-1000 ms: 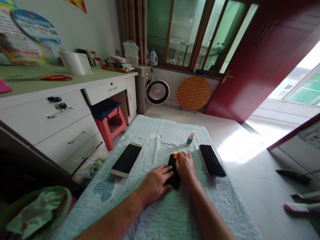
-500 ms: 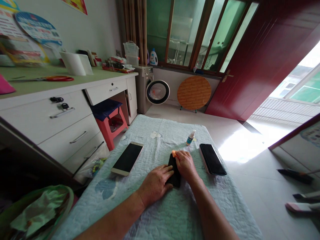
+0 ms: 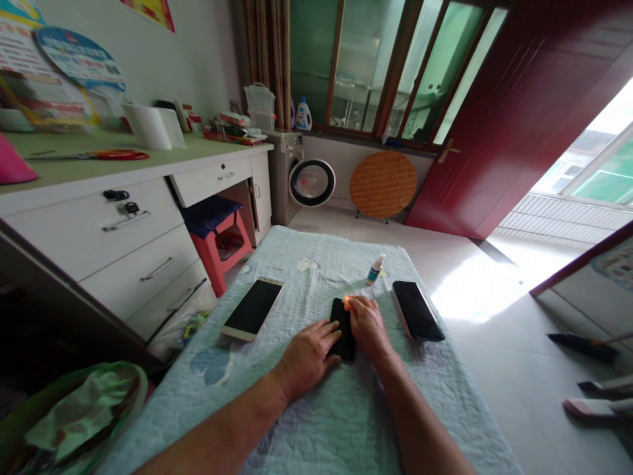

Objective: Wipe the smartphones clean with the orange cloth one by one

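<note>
A dark phone (image 3: 347, 344) lies on the pale blue quilted cover (image 3: 316, 267) in front of me. My left hand (image 3: 307, 356) rests on its left edge, fingers on the screen and thumb near the bottom, holding it down. At the phone's upper right, my right hand (image 3: 367, 324) is closed on a small orange cloth (image 3: 348, 302). A gold-framed phone (image 3: 254, 309) lies to the left, and a black phone (image 3: 419, 311) in a pinkish case lies to the right. Beyond my right hand a small spray bottle (image 3: 376, 269) stands upright.
On the left are a white desk (image 3: 99, 175) with drawers, a red stool (image 3: 222, 244) and a green waste bin (image 3: 141, 389). Further back stand a washing machine (image 3: 284, 178) with its door open, a round wooden board (image 3: 383, 185) and a red door (image 3: 494, 125).
My right hand and the orange cloth have shifted slightly right along the phone's top edge. More of the phone's upper end shows. The view has moved a little.
</note>
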Available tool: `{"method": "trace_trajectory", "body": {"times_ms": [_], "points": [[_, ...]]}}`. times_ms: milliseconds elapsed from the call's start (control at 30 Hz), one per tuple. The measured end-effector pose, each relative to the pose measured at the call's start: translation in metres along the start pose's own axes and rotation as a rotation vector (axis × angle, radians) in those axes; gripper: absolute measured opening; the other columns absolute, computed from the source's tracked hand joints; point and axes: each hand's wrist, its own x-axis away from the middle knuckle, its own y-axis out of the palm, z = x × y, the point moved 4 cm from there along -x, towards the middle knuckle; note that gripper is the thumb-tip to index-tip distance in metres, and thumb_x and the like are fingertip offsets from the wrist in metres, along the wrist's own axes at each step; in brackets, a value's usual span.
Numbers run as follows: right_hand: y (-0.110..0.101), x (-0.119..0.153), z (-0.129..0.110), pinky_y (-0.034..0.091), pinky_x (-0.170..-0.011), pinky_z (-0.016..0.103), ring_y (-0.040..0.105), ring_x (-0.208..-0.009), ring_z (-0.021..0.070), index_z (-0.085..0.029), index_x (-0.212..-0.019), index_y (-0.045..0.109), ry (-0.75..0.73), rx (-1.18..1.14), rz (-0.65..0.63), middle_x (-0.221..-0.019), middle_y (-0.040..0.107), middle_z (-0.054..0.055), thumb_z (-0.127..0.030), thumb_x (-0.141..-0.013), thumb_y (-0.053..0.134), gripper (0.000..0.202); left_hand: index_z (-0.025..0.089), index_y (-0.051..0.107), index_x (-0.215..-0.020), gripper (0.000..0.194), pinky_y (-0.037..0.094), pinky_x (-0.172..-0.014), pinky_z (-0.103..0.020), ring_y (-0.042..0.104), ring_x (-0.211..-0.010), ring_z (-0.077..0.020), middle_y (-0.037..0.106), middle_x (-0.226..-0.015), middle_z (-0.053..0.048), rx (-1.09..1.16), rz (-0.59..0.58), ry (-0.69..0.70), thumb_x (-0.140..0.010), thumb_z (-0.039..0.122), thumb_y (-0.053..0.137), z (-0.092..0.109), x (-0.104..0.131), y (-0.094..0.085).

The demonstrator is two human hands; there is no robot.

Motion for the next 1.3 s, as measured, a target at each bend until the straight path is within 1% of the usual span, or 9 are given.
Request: {"method": "trace_trajectory", "body": {"times_ms": [100, 200, 367, 500, 700, 833, 933, 1133, 1300], "points": [[0.004, -0.003, -0.016, 0.035, -0.088, 0.031, 0.051, -0.101, 0.0203, -0.023, -0.101, 0.067, -0.041, 0.041, -0.030, -0.111, 0.065, 0.004, -0.018, -0.091, 0.046, 0.024, 0.018, 0.054, -0.128, 0.047, 0.036, -0.110, -0.042, 0.048, -0.126, -0.0264, 0.055, -0.135, -0.008, 0.044, 0.022, 0.022, -0.085, 0.033, 0.064, 0.001, 0.000, -0.001], [0.009, -0.007, -0.026, 0.033, -0.091, 0.033, 0.049, -0.107, 0.0204, -0.025, -0.108, 0.064, -0.060, 0.072, -0.089, -0.117, 0.063, 0.002, -0.025, -0.095, 0.044, 0.025, 0.022, 0.054, -0.128, 0.046, 0.037, -0.109, -0.040, 0.049, -0.124, -0.0242, 0.056, -0.133, -0.005, 0.079, 0.044, 0.046, -0.084, 0.028, 0.065, 0.003, 0.000, -0.002], [0.015, -0.011, -0.027, 0.030, -0.094, 0.033, 0.048, -0.111, 0.0193, -0.027, -0.115, 0.060, -0.088, 0.050, -0.139, -0.123, 0.061, 0.001, -0.025, -0.097, 0.041, 0.027, 0.021, 0.054, -0.126, 0.044, 0.036, -0.109, -0.040, 0.049, -0.124, -0.0246, 0.057, -0.132, -0.005, 0.058, 0.045, 0.049, -0.084, 0.027, 0.065, 0.005, 0.000, -0.003], [0.011, -0.010, -0.018, 0.032, -0.088, 0.030, 0.050, -0.103, 0.0183, -0.027, -0.110, 0.062, -0.046, 0.060, -0.111, -0.113, 0.063, 0.001, -0.025, -0.097, 0.041, 0.025, 0.020, 0.053, -0.127, 0.046, 0.039, -0.107, -0.040, 0.051, -0.121, -0.0254, 0.058, -0.131, -0.007, 0.012, 0.051, 0.019, -0.084, 0.029, 0.065, 0.008, 0.000, -0.003], [0.000, -0.009, 0.003, 0.033, -0.080, 0.027, 0.051, -0.086, 0.0170, -0.021, -0.092, 0.065, 0.020, 0.106, -0.071, -0.092, 0.063, 0.004, -0.017, -0.093, 0.044, 0.022, 0.013, 0.056, -0.125, 0.046, 0.039, -0.108, -0.043, 0.051, -0.123, -0.0285, 0.057, -0.133, -0.012, -0.064, 0.051, -0.019, -0.083, 0.030, 0.066, 0.008, 0.002, 0.001], [-0.004, -0.005, 0.012, 0.033, -0.078, 0.026, 0.051, -0.079, 0.0167, -0.020, -0.086, 0.066, 0.063, 0.121, -0.031, -0.085, 0.062, 0.005, -0.014, -0.091, 0.044, 0.023, 0.014, 0.055, -0.126, 0.046, 0.040, -0.107, -0.044, 0.051, -0.124, -0.0282, 0.057, -0.133, -0.012, -0.084, 0.086, -0.017, -0.084, 0.030, 0.064, 0.008, 0.002, 0.002], [-0.004, -0.003, 0.010, 0.033, -0.077, 0.025, 0.052, -0.079, 0.0165, -0.019, -0.085, 0.066, 0.061, 0.102, -0.046, -0.084, 0.064, 0.004, -0.011, -0.089, 0.045, 0.023, 0.016, 0.055, -0.126, 0.045, 0.042, -0.106, -0.045, 0.051, -0.124, -0.0283, 0.057, -0.133, -0.012, -0.090, 0.101, -0.015, -0.086, 0.033, 0.063, 0.007, 0.002, 0.003], [-0.011, 0.003, -0.004, 0.034, -0.078, 0.023, 0.056, -0.082, 0.0154, -0.019, -0.082, 0.067, 0.050, 0.035, -0.109, -0.084, 0.068, 0.003, -0.007, -0.081, 0.049, 0.022, 0.012, 0.056, -0.125, 0.046, 0.041, -0.106, -0.045, 0.052, -0.123, -0.0296, 0.057, -0.131, -0.014, -0.100, 0.103, -0.035, -0.086, 0.037, 0.062, 0.001, 0.001, 0.001], [-0.023, 0.009, -0.018, 0.033, -0.065, 0.021, 0.055, -0.067, 0.0121, -0.018, -0.072, 0.067, 0.042, 0.009, -0.216, -0.070, 0.066, 0.002, -0.007, -0.074, 0.051, 0.020, 0.013, 0.056, -0.123, 0.045, 0.042, -0.105, -0.045, 0.053, -0.121, -0.0291, 0.059, -0.129, -0.013, -0.103, 0.132, -0.055, -0.085, 0.035, 0.063, -0.002, -0.002, -0.002]]}}
